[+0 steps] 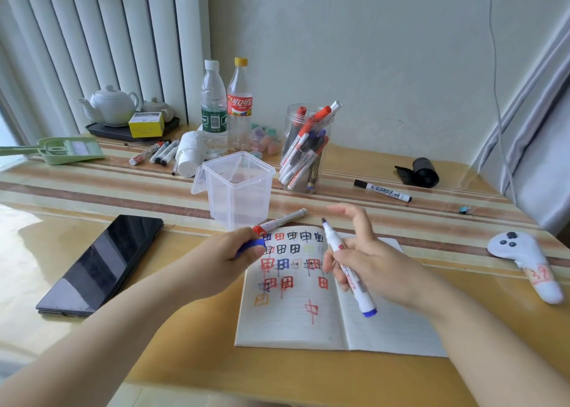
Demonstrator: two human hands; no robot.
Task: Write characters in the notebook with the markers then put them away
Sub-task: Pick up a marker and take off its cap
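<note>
a bare strip of yellow table top (191,360) is seen along the near edge, between the two forearms and in front of the open notebook (296,323), which lies flat just right of centre. rows of red, blue, black and orange characters are written on its left page. a dark phone (101,267) is laid at an angle to the left of it, well apart, and a white controller (524,264) lies near the right edge.

above the notebook, the left hand (228,258) is curled round a blue cap (251,246), which is pinched at the fingertips. the right hand (367,261) is closed round an uncapped blue marker (348,270), tip raised and pointing away, with the index finger stretched out free.

just beyond the page a red-capped marker (282,220) lies on the table, touching or nearly touching the clear square tub (239,190), whose lid hangs open. further back, a clear jar (305,150) is filled with markers, and a black marker (382,190) lies alone to its right. two bottles, loose markers, a teapot tray and a green dustpan are set along the far striped edge, against the curtain and pale wall.
</note>
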